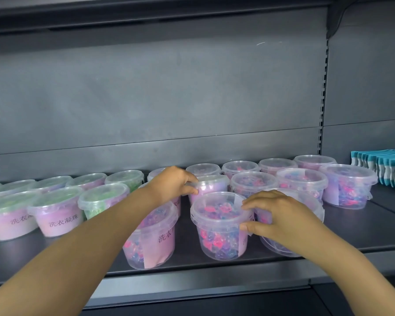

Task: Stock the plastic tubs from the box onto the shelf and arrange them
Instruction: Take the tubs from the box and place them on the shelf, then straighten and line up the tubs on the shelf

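Several clear plastic tubs of pink, blue and purple pods stand in rows on the dark shelf point(363, 229). My left hand point(172, 183) grips the rim of a middle-row tub point(211, 185) with a pink label. My right hand point(275, 215) holds the right side of a front tub point(217, 226), thumb on its wall and fingers on the lid edge. Another front tub point(154, 242) stands partly behind my left forearm. A tub behind my right hand is mostly hidden. No box is in view.
To the left stand tubs with green pods point(100, 199) and pink-labelled tubs point(59, 215). Teal and white packets point(383, 167) are lined up at the far right. The shelf's back panel point(169, 99) rises behind, and another shelf hangs above.
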Motion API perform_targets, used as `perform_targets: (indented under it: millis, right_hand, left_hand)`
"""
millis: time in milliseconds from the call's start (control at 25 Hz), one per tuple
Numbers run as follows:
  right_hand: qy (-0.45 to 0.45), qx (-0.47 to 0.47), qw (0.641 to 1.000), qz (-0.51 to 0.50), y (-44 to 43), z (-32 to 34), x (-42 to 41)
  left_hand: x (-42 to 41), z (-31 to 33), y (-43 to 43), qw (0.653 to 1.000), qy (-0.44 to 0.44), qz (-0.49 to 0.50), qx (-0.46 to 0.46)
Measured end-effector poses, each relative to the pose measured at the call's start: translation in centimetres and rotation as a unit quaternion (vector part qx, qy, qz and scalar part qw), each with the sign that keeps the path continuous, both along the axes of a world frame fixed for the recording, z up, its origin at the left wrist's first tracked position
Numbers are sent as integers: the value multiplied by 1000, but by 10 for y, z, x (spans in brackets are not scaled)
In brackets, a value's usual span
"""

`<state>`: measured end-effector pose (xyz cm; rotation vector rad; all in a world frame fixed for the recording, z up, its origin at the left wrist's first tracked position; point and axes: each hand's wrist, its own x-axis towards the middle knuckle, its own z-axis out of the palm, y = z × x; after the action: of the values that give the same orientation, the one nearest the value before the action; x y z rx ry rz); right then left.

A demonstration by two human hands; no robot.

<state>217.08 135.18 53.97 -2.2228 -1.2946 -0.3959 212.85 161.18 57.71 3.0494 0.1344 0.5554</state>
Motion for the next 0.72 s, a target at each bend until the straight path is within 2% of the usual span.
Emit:
perform_targets:
  millis: [80,240,320,520,720]
  right_hand:
    - [-1,2,1000,0,0,-1,0]
    - [-10,-10,1000,5,-1,0,0]
    - [-16,-13,1000,2,0,-1,-2]
    - [-34,-10,999,-26,2,-2,-11]
    - [-53,-25,997,-44,6,1,-21]
  left_hand:
    - [0,3,1,1000,-27,-4,-5]
    - [-4,5,-3,996,-46,-16,81]
    - [-7,11,-1,991,-83,-37,100]
    - [-24,41,1,958,-223,-86,156]
    - [-56,53,2,936,-255,-108,216]
